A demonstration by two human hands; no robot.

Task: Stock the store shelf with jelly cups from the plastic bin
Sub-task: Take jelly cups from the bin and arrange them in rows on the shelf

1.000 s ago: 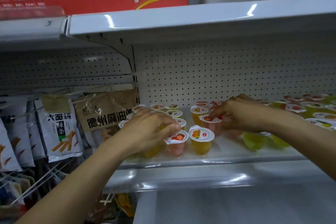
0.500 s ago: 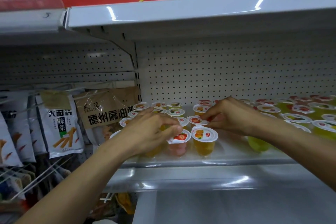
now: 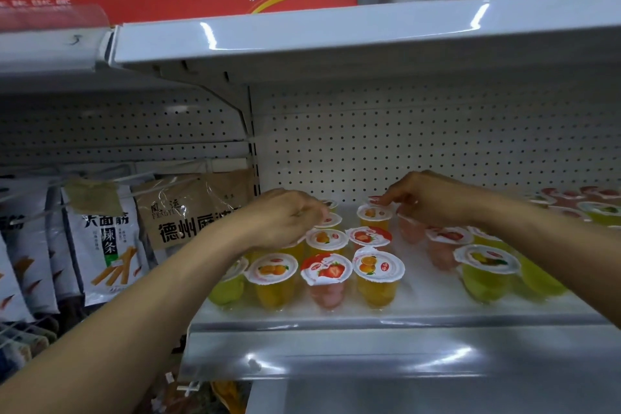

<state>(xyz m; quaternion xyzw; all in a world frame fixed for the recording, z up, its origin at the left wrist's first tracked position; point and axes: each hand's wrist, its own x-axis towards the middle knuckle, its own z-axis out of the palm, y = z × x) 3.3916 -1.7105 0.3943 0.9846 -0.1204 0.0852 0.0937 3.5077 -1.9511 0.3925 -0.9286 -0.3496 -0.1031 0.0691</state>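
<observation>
White foil snack bags and a brown kraft-paper bag hang at the left, beside the white metal shelf. The left hand sits knuckles-up over the left rear of the clear plastic jelly cups with printed foil lids. Its fingers curl down toward a lid in a rear row, and it cannot be told whether this grip is clamped on a cup. The front row stands near the shelf edge: a green cup partly hidden by the left forearm, an orange cup, a pink strawberry cup and a second orange cup. The right hand reaches leftward over the middle rows. Its grip is pinched on the lid rim of a rear jelly cup, which stands just before the white perforated back panel. A yellow-green cup stands below the right forearm, and further cups crowd the far right.
</observation>
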